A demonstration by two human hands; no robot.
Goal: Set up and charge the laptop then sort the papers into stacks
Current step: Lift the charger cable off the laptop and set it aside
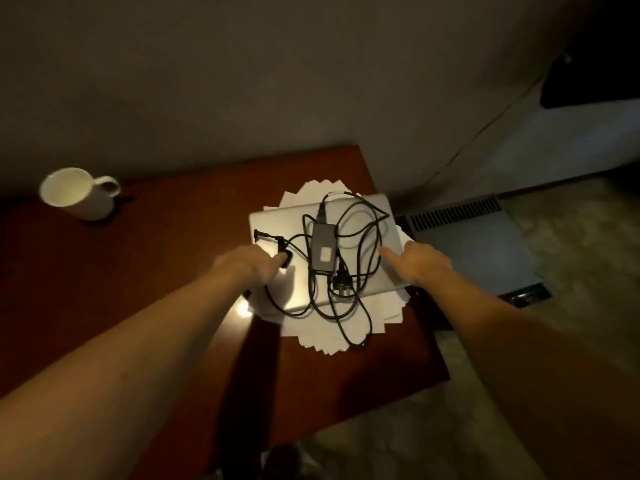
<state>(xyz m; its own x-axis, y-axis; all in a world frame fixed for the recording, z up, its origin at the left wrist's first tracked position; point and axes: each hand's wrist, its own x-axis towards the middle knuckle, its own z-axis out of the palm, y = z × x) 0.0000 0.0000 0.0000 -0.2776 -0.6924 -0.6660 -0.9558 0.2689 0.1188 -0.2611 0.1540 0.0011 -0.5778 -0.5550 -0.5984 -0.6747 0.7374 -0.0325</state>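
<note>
A closed silver laptop (277, 223) lies on a messy fan of white papers (325, 332) at the right end of a reddish-brown table (138, 271). On its lid sits a dark charger brick (324, 247) with its black cable (363, 237) tangled in loops that spill over the front papers. My left hand (247, 266) rests on the laptop's left front part, fingertips touching a black piece of the cable. My right hand (417, 266) is at the laptop's right edge, forefinger stretched toward the cable, holding nothing.
A white mug (78, 195) stands at the table's far left. Beyond the table's right edge a grey box with a vent grille (478, 237) sits low on the floor. A thin cord (485, 123) runs up the wall behind. The room is dim.
</note>
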